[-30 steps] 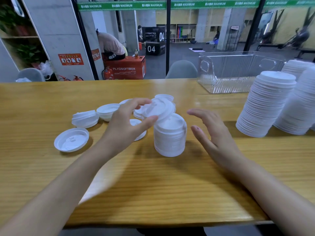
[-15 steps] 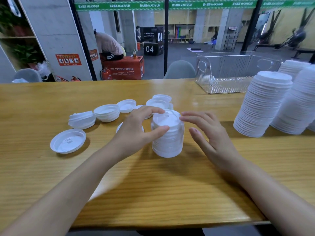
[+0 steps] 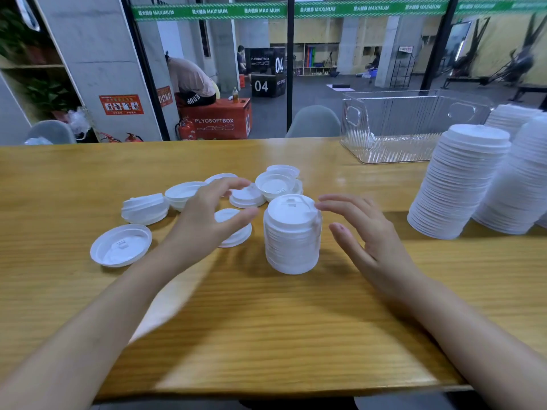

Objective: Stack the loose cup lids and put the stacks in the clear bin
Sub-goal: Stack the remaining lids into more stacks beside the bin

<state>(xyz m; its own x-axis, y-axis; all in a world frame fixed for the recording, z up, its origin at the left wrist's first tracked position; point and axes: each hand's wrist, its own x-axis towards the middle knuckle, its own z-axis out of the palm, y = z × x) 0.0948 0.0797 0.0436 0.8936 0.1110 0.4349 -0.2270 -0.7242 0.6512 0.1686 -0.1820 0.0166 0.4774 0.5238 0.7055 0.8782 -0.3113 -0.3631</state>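
Centrally, lid stack (image 3: pixel 291 238) — left hand (image 3: pixel 207 220), right hand (image 3: pixel 370 235) flanking.

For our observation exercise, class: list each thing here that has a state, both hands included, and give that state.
Clear bin, upright, open-topped, no stack seen inside.
Short stack, upright, outside the clear bin.
Tall stacks, standing, outside the clear bin.
Far-left lid, upside down, unstacked.
Left hand, open, holding nothing.
Right hand, open, fingertips at the short stack's top rim.
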